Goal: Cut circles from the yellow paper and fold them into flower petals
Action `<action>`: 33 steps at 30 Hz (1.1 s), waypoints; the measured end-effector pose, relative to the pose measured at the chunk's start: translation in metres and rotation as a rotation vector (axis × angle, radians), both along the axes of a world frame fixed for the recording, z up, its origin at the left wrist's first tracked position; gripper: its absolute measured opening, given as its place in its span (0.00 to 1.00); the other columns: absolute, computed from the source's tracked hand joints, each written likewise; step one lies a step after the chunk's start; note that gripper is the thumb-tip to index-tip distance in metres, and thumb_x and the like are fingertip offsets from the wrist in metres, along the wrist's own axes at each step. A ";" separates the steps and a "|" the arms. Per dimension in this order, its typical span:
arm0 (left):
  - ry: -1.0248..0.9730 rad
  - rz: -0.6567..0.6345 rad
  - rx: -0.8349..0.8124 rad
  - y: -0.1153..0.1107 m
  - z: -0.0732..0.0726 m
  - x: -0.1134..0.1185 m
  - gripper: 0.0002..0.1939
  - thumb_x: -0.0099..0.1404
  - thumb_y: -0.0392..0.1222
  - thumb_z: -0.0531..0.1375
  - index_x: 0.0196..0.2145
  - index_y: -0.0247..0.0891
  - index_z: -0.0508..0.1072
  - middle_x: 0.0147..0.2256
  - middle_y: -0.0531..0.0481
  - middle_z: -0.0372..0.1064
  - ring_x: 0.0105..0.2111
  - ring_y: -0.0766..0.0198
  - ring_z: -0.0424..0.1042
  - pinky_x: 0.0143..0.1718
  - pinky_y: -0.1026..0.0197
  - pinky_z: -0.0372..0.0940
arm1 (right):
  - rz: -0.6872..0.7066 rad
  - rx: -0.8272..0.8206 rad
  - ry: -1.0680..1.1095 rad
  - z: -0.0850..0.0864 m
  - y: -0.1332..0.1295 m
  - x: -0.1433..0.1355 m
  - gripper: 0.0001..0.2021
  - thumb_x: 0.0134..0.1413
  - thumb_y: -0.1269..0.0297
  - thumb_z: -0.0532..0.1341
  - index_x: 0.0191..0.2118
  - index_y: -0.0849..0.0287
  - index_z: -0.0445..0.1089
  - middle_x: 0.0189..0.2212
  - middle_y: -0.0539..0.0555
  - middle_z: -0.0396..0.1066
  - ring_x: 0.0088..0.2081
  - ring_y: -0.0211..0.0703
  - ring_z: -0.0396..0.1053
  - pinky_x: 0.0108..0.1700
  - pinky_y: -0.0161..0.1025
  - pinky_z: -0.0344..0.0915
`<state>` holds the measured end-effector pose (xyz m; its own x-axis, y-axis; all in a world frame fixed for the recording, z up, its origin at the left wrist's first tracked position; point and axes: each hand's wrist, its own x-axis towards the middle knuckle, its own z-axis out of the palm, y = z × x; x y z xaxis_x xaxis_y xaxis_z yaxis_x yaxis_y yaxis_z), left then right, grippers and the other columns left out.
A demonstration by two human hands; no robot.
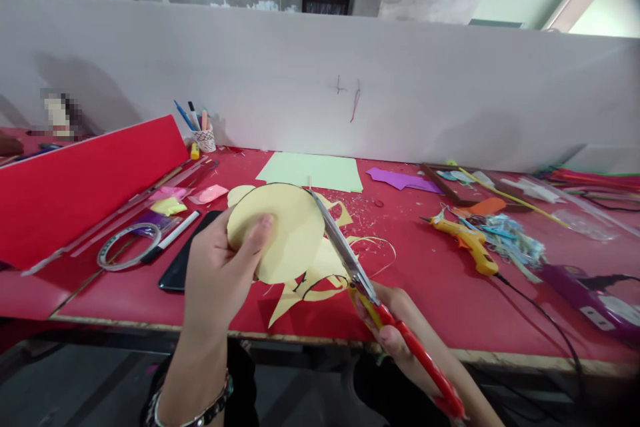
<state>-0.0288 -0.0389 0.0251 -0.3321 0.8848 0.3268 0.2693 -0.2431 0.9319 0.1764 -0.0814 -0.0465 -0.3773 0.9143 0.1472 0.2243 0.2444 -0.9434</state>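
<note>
My left hand (225,267) grips a round yellow paper disc (285,240), with the thumb on its face and the fingers behind it. A dark drawn line shows along the disc's top edge. In my right hand (400,333) are scissors (350,257) with red and yellow handles. Their blades point up and left, and the tips meet the disc's upper right edge. Yellow paper scraps (285,303) with curved cut-outs lie on the red table under the disc. Thin cut strips curl to the right of the blades.
Pale green paper (310,170) and a purple piece (400,179) lie behind. On the left are a phone (175,267), marker (173,237), tape roll (107,253), pen cup (204,139) and red board (100,180). A yellow glue gun (470,243) with a cable lies right.
</note>
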 end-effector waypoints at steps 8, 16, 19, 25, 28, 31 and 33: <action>-0.083 0.083 0.066 0.004 -0.007 -0.001 0.10 0.57 0.48 0.59 0.27 0.40 0.70 0.20 0.57 0.62 0.22 0.69 0.62 0.21 0.69 0.60 | -0.012 -0.021 -0.006 0.002 0.002 -0.002 0.30 0.46 0.30 0.49 0.26 0.58 0.55 0.19 0.44 0.47 0.20 0.32 0.42 0.20 0.33 0.41; 0.153 0.117 0.107 0.001 -0.001 -0.005 0.11 0.61 0.46 0.56 0.23 0.41 0.67 0.17 0.58 0.57 0.19 0.69 0.56 0.19 0.67 0.53 | 0.027 0.110 -0.014 0.009 0.002 0.000 0.30 0.48 0.32 0.50 0.34 0.59 0.64 0.23 0.49 0.58 0.24 0.39 0.54 0.27 0.36 0.57; 0.154 0.110 0.112 0.000 0.000 -0.006 0.10 0.60 0.45 0.55 0.23 0.41 0.67 0.17 0.58 0.59 0.20 0.69 0.58 0.20 0.67 0.54 | 0.010 0.134 -0.038 0.011 -0.002 0.001 0.34 0.47 0.31 0.50 0.43 0.60 0.67 0.28 0.54 0.64 0.26 0.43 0.58 0.29 0.37 0.60; 0.180 0.065 0.077 0.000 -0.002 -0.010 0.13 0.59 0.49 0.56 0.20 0.41 0.66 0.15 0.57 0.54 0.17 0.68 0.55 0.17 0.66 0.52 | 0.017 0.066 -0.018 0.000 -0.006 0.007 0.40 0.45 0.30 0.51 0.54 0.60 0.62 0.30 0.55 0.65 0.22 0.39 0.57 0.22 0.35 0.57; 0.169 0.036 0.078 0.001 -0.003 -0.012 0.14 0.59 0.50 0.56 0.20 0.41 0.67 0.15 0.57 0.54 0.17 0.69 0.54 0.17 0.66 0.53 | 0.031 0.054 -0.008 -0.002 -0.003 0.007 0.36 0.45 0.30 0.51 0.45 0.60 0.66 0.25 0.51 0.60 0.22 0.37 0.52 0.22 0.34 0.55; 0.161 0.038 0.093 0.002 -0.003 -0.013 0.11 0.59 0.49 0.57 0.23 0.41 0.69 0.17 0.57 0.58 0.19 0.69 0.57 0.18 0.67 0.55 | 0.028 0.021 0.006 0.002 0.001 0.003 0.32 0.45 0.30 0.50 0.32 0.59 0.63 0.23 0.48 0.54 0.23 0.36 0.47 0.24 0.34 0.52; 0.144 0.038 0.119 0.004 -0.004 -0.013 0.08 0.58 0.47 0.58 0.28 0.41 0.72 0.21 0.56 0.63 0.22 0.68 0.62 0.21 0.68 0.58 | 0.015 0.014 -0.007 0.005 0.002 0.000 0.31 0.44 0.29 0.50 0.28 0.59 0.58 0.22 0.47 0.52 0.23 0.35 0.45 0.23 0.34 0.48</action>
